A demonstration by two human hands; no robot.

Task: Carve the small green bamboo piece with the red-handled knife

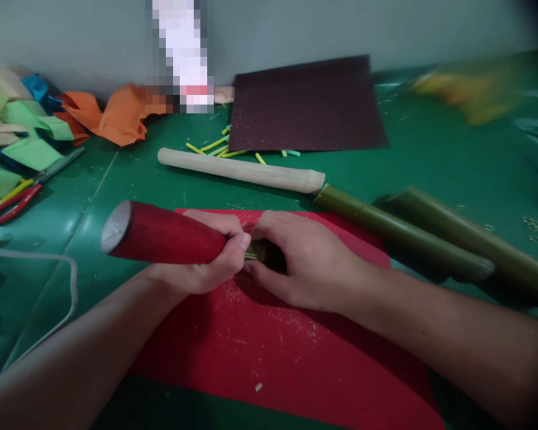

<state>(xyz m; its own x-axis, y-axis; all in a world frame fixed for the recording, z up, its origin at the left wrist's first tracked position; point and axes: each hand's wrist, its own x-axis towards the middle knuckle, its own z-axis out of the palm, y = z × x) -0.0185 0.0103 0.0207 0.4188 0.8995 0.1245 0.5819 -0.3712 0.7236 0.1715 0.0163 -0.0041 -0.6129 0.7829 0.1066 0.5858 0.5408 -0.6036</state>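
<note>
My left hand [208, 257] is wrapped round a thick red wooden handle [161, 237] that points left, its grey cut end facing up-left. My right hand [302, 260] is closed over a small dark green piece [266, 252] right at the tip of that handle; most of the piece is hidden by the fingers. Both hands work over a red paper sheet [273, 352] sprinkled with fine shavings.
A pale peeled stick joined to green bamboo [251, 170] lies behind, with more green bamboo pieces [452, 239] at right. A dark sheet [305, 104] is at the back. Red-handled scissors [22, 194], coloured paper scraps [31, 125] and a white cord [67, 286] are on the left.
</note>
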